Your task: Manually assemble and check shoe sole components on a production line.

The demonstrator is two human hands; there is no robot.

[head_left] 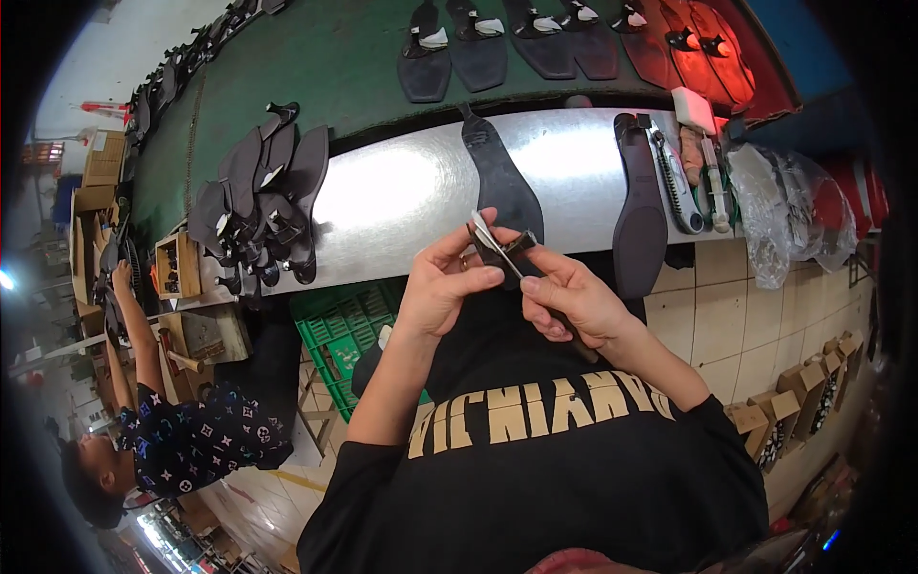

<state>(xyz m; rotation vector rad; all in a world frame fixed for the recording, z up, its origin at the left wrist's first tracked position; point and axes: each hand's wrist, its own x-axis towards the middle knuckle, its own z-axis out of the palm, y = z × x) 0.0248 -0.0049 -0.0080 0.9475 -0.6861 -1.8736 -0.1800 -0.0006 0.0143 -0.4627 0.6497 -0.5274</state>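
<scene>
My left hand [435,292] pinches a small dark shoe strap [490,251] with a white strip on it, held up over the near edge of the metal bench. My right hand [574,298] is closed around a slim tool [581,348] with a dark handle. The tool's thin, light-coloured front end meets the strap; its exact kind I cannot make out. Just behind my hands a black shoe sole [499,172] lies flat on the bench, its near end partly hidden. Another sole [640,215] lies to the right, overhanging the edge.
On the left, black sandals [258,196] are heaped on the metal bench [382,191]. A utility knife [677,187], a syringe [714,182] and a plastic bag [789,210] lie right. Several soles line the green surface [354,72] behind. A co-worker [182,426] works at far left.
</scene>
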